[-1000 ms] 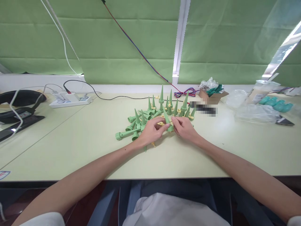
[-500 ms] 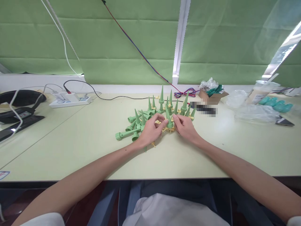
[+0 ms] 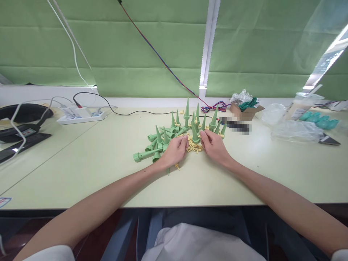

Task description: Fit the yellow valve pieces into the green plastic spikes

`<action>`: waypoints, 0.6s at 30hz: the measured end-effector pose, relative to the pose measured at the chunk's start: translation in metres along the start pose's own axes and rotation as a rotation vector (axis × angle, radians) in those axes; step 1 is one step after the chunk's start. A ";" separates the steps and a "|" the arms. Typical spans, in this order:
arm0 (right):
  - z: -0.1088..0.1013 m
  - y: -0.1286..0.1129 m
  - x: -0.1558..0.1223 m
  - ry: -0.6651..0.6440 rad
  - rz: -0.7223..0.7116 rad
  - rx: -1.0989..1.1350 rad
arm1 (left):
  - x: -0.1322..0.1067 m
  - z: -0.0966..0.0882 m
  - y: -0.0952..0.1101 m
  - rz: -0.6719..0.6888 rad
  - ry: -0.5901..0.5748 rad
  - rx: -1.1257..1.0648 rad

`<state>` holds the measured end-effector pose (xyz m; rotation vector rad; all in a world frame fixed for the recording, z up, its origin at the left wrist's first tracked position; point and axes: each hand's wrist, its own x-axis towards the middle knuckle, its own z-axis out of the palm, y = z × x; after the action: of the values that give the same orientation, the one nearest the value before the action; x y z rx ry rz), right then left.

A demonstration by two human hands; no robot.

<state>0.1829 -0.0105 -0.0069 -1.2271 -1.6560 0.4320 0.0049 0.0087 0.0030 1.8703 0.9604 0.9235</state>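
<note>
Green plastic cone-shaped spikes (image 3: 159, 136) stand and lie in a cluster on the table, with a heap of small yellow plastic pieces (image 3: 194, 146) in front of them. My left hand (image 3: 175, 150) is closed at the left side of the heap, thumb against the curled fingers; anything in its grip is hidden. Between my hands stands an upright green spike (image 3: 195, 135), tilted slightly left. Just right of that spike, my right hand (image 3: 214, 145) is closed in a pinch, its fingertips close to the spike's base. What it pinches cannot be made out.
A white power strip (image 3: 83, 117) and a black headset (image 3: 21, 125) are at the left. At the back right are a cardboard box (image 3: 246, 111), a plastic cup (image 3: 297, 107), clear plastic bags (image 3: 296, 132) and teal pieces (image 3: 320, 120). A cable (image 3: 138, 113) runs along the back.
My left hand has drawn back left from the middle spike, its fingers now closed. The spike sits slightly farther away, showing more yellow pieces. My right hand has barely moved.
</note>
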 end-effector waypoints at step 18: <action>-0.002 0.000 -0.004 -0.117 -0.036 0.096 | 0.001 -0.002 0.001 -0.092 -0.098 -0.141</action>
<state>0.1845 -0.0141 -0.0080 -1.1178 -1.7328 0.5632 0.0037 0.0099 0.0053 1.7221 0.8909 0.8161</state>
